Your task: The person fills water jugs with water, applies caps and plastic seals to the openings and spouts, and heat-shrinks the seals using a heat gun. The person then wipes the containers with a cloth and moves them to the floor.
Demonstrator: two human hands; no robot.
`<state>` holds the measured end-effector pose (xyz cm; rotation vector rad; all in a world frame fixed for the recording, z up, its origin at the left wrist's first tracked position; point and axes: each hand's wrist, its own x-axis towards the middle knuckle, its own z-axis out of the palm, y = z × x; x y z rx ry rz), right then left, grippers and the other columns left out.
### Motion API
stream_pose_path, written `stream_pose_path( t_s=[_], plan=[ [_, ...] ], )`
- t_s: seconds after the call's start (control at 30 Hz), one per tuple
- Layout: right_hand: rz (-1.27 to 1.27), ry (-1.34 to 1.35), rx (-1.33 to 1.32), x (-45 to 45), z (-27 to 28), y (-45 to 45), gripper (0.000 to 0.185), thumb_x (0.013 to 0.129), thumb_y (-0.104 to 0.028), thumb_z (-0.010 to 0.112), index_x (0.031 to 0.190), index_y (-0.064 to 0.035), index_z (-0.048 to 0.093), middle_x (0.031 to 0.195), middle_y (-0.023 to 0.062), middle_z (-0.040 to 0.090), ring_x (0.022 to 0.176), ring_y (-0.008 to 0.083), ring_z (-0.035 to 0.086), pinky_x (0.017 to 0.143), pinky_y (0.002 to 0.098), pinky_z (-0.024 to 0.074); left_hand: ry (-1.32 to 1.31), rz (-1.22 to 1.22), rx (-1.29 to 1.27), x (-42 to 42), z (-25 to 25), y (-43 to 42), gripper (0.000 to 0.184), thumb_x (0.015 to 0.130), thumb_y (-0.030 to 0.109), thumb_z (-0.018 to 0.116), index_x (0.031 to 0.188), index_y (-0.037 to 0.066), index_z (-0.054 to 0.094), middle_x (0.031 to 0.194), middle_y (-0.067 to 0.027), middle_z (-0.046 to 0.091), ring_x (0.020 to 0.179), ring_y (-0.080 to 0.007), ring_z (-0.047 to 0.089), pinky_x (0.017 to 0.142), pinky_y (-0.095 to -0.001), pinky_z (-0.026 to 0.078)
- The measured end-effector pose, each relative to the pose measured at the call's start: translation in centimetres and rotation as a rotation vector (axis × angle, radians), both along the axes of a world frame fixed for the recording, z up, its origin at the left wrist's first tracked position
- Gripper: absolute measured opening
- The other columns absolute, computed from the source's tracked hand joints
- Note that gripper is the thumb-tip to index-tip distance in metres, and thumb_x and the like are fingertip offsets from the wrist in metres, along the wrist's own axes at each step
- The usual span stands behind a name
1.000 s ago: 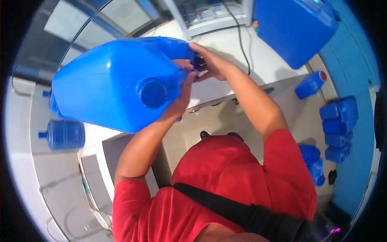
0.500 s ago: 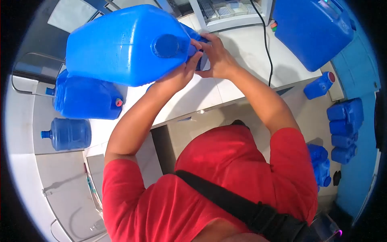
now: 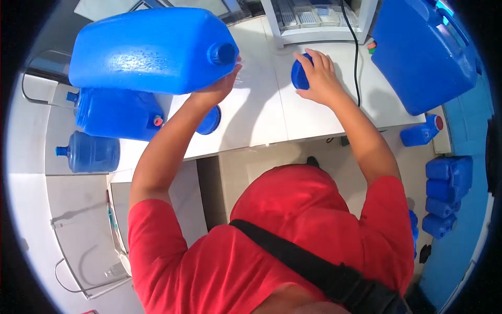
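A large blue jerry can lies on its side, wet drops on its face and a small ribbed cap pointing right. My left hand grips its capped end from the near side, fingers partly hidden behind it. Over the white counter, my right hand is closed around a round blue lid, thumb and fingers at its rim. A second round blue lid sits on the counter below my left wrist, partly covered by the forearm.
Another blue container with a red-tipped spout and a clear blue water bottle stand at left. A big jerry can occupies the right counter end. A black cable crosses the counter. Several blue jugs stand at far right.
My right hand has moved right, away from the jerry can's end, carrying a round blue lid. The can has turned slightly and shifted left; my left hand stays at its capped end.
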<state>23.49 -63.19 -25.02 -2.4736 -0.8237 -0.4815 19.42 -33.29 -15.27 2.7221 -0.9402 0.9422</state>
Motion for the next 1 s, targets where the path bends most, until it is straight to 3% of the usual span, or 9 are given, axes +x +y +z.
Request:
stream_pose_path(
  t_s=[0.23, 0.33, 0.5, 0.53, 0.57, 0.67, 0.77, 0.83, 1.0],
  plan=[
    [-0.099, 0.285, -0.471, -0.4, 0.1, -1.7, 0.107, 0.062, -0.026, 0.086, 0.153, -0.0166, 0.03, 0.152, 0.0214, 0.03, 0.141, 0.0406, 0.027, 0.117, 0.0614, 0.0143, -0.006, -0.015, 0.024, 1.2, 1.5, 2.6, 0.023, 0.088, 0.017, 0.07, 0.109, 0.008, 0.063, 0.107, -0.0135, 0.065, 0.101, -0.034, 0.061, 0.089, -0.0438, 0.048],
    [-0.097, 0.266, -0.397, -0.5, 0.7, -1.0, 0.109, 0.066, -0.037, 0.084, 0.155, -0.0149, 0.024, 0.157, 0.0248, 0.022, 0.147, 0.0434, 0.017, 0.118, 0.0607, 0.0096, 0.16, 0.008, -0.355, 0.4, 5.9, 1.2, 0.016, 0.094, 0.016, 0.065, 0.107, 0.007, 0.061, 0.103, -0.0038, 0.066, 0.101, -0.0179, 0.061, 0.092, -0.0351, 0.046],
    [0.035, 0.232, -0.133, -0.3, 2.3, 0.6, 0.107, 0.071, -0.047, 0.08, 0.155, -0.0125, 0.024, 0.158, 0.0251, 0.02, 0.147, 0.0439, 0.016, 0.118, 0.0594, 0.0095, 0.358, -0.067, -1.149, -2.3, 14.8, -1.3, 0.016, 0.098, 0.019, 0.062, 0.108, 0.006, 0.063, 0.099, -0.0062, 0.068, 0.091, -0.0125, 0.062, 0.087, -0.0287, 0.048],
    [0.077, 0.249, -0.073, -0.6, 3.1, 0.8, 0.106, 0.072, -0.049, 0.08, 0.154, -0.0112, 0.024, 0.157, 0.0254, 0.023, 0.146, 0.0435, 0.018, 0.118, 0.0577, 0.0121, 0.435, -0.049, -1.186, -0.8, 14.7, 3.9, 0.022, 0.101, 0.025, 0.057, 0.102, 0.005, 0.065, 0.095, -0.0058, 0.067, 0.084, -0.0107, 0.061, 0.084, -0.03, 0.049],
    [0.12, 0.267, -0.015, -0.7, 3.6, 1.1, 0.106, 0.073, -0.05, 0.079, 0.154, -0.0098, 0.024, 0.156, 0.0256, 0.025, 0.146, 0.043, 0.02, 0.119, 0.0559, 0.0148, 0.278, 0.407, -1.101, -6.3, 19.2, -5.6, 0.044, 0.096, 0.036, 0.061, 0.122, 0.0, 0.06, 0.088, -0.0114, 0.068, 0.077, -0.0196, 0.066, 0.071, -0.0343, 0.054],
    [0.228, 0.33, 0.161, -0.5, 4.2, 1.9, 0.106, 0.074, -0.051, 0.08, 0.153, -0.0068, 0.025, 0.152, 0.0264, 0.032, 0.144, 0.042, 0.027, 0.118, 0.0509, 0.0208, 0.413, 0.141, -1.331, -3.3, 19.8, 0.5, 0.033, 0.097, 0.03, 0.06, 0.109, 0.0, 0.063, 0.076, -0.0062, 0.063, 0.067, -0.0191, 0.063, 0.064, -0.0333, 0.052],
    [0.367, 0.355, 0.39, 0.1, 3.4, 2.1, 0.109, 0.073, -0.048, 0.082, 0.153, -0.0038, 0.023, 0.15, 0.025, 0.037, 0.143, 0.0391, 0.031, 0.117, 0.045, 0.0257, 0.527, -0.062, -1.353, -2.2, 20.3, 1.8, 0.023, 0.095, 0.024, 0.059, 0.102, 0.002, 0.063, 0.08, -0.0081, 0.064, 0.074, -0.0219, 0.064, 0.073, -0.0355, 0.053],
    [0.438, 0.414, 0.506, 0.9, 1.2, 1.9, 0.114, 0.07, -0.05, 0.084, 0.153, -0.0032, 0.022, 0.152, 0.024, 0.036, 0.143, 0.0371, 0.031, 0.117, 0.0436, 0.0259, 1.007, -0.373, -1.789, -1.3, 20.0, 1.0, 0.019, 0.092, 0.021, 0.06, 0.098, 0.003, 0.062, 0.085, -0.011, 0.064, 0.083, -0.0235, 0.064, 0.081, -0.037, 0.052],
    [0.531, 0.563, 0.584, 0.2, -0.1, 0.9, 0.129, 0.062, -0.06, 0.086, 0.154, -0.0021, 0.019, 0.153, 0.022, 0.035, 0.143, 0.0328, 0.032, 0.117, 0.0408, 0.0264, 1.377, -0.598, -1.659, 2.6, 16.1, 4.6, 0.028, 0.092, 0.025, 0.059, 0.1, -0.001, 0.062, 0.1, -0.0172, 0.066, 0.098, -0.0297, 0.064, 0.094, -0.0439, 0.049]
  ],
)
